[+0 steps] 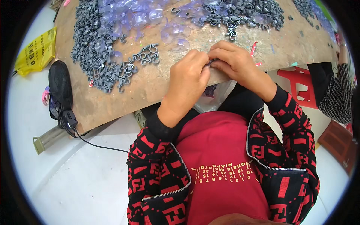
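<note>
My left hand [188,77] and my right hand [237,63] meet above the table's near edge, fingers pinched together. Between their fingertips is a small dark grey plastic hook [211,62], mostly covered by the fingers; both hands grip it. Loose grey hooks [97,71] lie heaped to the left, with a few strays trailing toward my left hand. Beyond my hands lies another heap of grey hooks [245,15]. Clear, purple-tinted suction cups [153,15] are piled between the heaps, several lying near my left hand.
The worn wooden table [127,100] ends just in front of my body. A black mesh-covered object [60,84] with a cable is at its left edge, near a yellow plastic bag [38,53]. At right are a red stool [300,85] and a person's patterned sleeve [339,92].
</note>
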Demonstrator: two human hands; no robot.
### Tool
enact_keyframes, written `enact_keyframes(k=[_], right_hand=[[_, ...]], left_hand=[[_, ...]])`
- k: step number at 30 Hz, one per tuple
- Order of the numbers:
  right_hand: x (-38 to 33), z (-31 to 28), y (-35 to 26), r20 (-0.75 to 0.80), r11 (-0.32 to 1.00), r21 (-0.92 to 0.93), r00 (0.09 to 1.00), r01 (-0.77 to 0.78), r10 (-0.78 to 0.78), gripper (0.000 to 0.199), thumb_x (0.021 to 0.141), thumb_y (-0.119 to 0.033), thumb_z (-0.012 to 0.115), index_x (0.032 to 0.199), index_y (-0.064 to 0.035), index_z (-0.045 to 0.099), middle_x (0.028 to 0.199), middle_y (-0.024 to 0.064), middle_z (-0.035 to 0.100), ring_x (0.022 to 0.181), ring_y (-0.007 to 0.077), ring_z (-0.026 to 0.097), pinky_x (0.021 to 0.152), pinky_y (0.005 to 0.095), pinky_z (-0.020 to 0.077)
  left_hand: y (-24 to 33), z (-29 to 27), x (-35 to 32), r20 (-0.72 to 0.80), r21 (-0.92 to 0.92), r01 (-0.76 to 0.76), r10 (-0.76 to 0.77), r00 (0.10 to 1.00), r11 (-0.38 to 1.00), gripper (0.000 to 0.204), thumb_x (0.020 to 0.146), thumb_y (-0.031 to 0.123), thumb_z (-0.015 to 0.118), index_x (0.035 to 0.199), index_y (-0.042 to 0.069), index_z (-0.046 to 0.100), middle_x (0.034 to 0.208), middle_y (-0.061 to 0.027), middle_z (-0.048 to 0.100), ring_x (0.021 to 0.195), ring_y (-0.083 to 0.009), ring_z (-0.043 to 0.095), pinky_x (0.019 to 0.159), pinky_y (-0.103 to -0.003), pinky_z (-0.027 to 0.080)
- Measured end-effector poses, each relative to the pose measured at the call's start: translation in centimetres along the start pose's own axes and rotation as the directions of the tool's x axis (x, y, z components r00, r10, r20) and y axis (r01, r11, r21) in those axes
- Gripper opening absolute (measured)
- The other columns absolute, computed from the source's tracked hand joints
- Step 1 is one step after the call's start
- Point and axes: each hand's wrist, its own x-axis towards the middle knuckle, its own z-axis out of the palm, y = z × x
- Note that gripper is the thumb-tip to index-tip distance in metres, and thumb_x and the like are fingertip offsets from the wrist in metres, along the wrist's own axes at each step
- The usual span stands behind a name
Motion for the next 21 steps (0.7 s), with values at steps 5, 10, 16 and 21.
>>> enact_keyframes(k=[5,10,16,21], right_hand=[[0.1,0.1,0.3,-0.052,0.999,-0.005,0.997,0.053,-0.053,0.021,0.074,-0.007,0.069,0.093,-0.0055,0.062,0.090,0.0093,0.058,0.082,0.0305,0.060,0.070,0.0378,0.0495],[-0.7,-1.0,-0.7,0.018,0.983,0.143,0.993,-0.117,0.116,0.024,0.079,-0.005,0.067,0.103,-0.0057,0.065,0.097,0.0070,0.059,0.086,0.0200,0.061,0.071,0.0296,0.0479],[-2.2,-1.4,1.3,-0.142,0.907,0.383,0.960,-0.172,0.242,0.020,0.086,-0.005,0.063,0.106,-0.0050,0.066,0.099,0.0043,0.059,0.073,0.0100,0.055,0.063,0.0232,0.0444],[-1.0,-2.0,2.7,-0.373,0.977,-0.027,0.909,-0.210,0.185,0.022,0.081,-0.008,0.068,0.103,-0.0065,0.067,0.090,0.0034,0.058,0.065,0.0107,0.052,0.059,0.0244,0.0428]], left_hand=[[-0.2,0.4,0.2,0.005,0.056,-0.045,0.045,0.999,0.997,0.013,0.073,0.001,0.060,0.085,0.004,0.056,0.080,-0.0131,0.057,0.070,-0.0340,0.059,0.061,-0.042,0.047],[-0.5,-0.1,-0.4,0.016,-0.032,0.050,-0.049,0.999,0.998,0.017,0.073,0.001,0.061,0.090,0.003,0.057,0.082,-0.0129,0.057,0.068,-0.0292,0.061,0.060,-0.038,0.049],[3.5,-1.4,-5.8,0.146,-0.289,0.102,-0.061,0.987,0.952,0.025,0.075,-0.002,0.063,0.099,0.000,0.058,0.095,-0.0125,0.057,0.070,-0.0210,0.063,0.061,-0.031,0.051],[2.7,0.2,-7.6,0.268,-0.058,-0.040,0.054,0.962,0.998,0.032,0.078,0.006,0.069,0.109,0.003,0.061,0.108,-0.0139,0.060,0.072,-0.0217,0.066,0.067,-0.031,0.053]])
